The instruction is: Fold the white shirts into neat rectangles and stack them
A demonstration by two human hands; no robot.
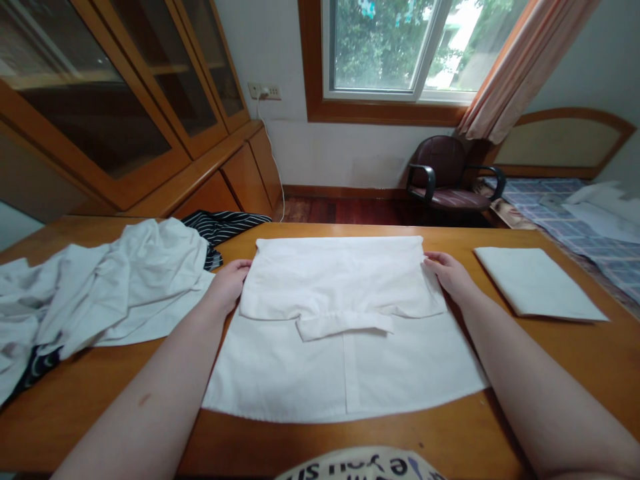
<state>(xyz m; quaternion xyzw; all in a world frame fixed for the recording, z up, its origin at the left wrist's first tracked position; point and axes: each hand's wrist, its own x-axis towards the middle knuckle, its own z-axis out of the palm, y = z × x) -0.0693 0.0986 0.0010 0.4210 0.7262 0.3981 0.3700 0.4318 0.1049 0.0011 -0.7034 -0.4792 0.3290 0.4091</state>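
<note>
A white shirt [345, 333] lies flat on the wooden table [575, 360], its upper part folded down over the lower part. My left hand [227, 283] rests at the left edge of the folded part, fingers curled onto the cloth. My right hand [450, 275] grips the right edge of the same fold, fingers closed on the fabric. Both forearms reach in from the near corners.
A heap of crumpled white garments [105, 287] lies at the left, with a striped dark garment [225, 227] behind it. A neatly folded white cloth [537, 283] sits at the right. Beyond the table stand a cabinet, an armchair [450, 177] and a bed.
</note>
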